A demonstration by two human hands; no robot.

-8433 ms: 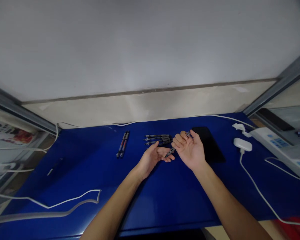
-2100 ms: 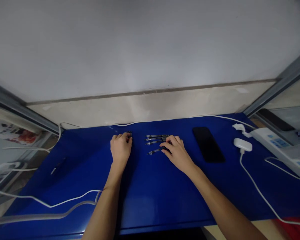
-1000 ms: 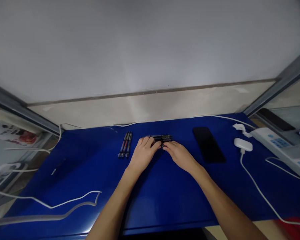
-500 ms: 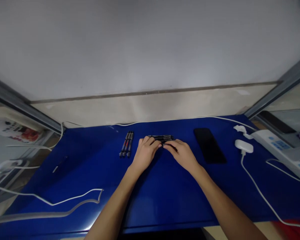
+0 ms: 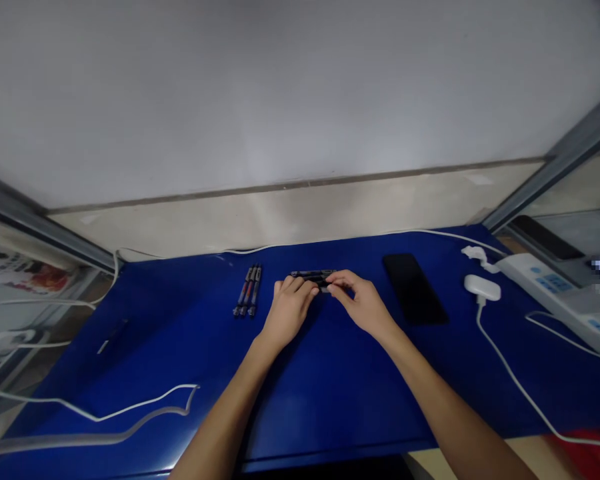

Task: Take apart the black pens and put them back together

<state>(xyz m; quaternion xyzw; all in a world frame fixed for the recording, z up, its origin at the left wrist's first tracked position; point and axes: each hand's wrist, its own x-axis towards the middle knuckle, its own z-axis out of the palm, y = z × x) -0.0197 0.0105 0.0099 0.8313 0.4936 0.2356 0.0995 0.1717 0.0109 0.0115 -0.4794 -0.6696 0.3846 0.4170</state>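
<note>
Several dark pens (image 5: 313, 274) lie sideways, stacked front to back, on the blue table (image 5: 300, 400). My left hand (image 5: 289, 308) covers their left part, its fingers closed on a pen at the near side. Across from it, my right hand (image 5: 359, 300) pinches the right end of the pens with thumb and index finger. How many pens are under the fingers is hidden. Left of my hands, three dark pens (image 5: 248, 291) lie side by side, pointing away from me, one with a red part.
A black phone (image 5: 415, 289) lies to the right. Beyond it are a white charger case (image 5: 482, 288) with a cable and a white power strip (image 5: 545, 277). White cables (image 5: 130, 401) cross the left side, near a small dark object (image 5: 113, 337).
The view has shifted slightly, moving the scene a little left. My right fingers have lifted and spread somewhat over the pens' right end; my left hand stays nearly in place.
</note>
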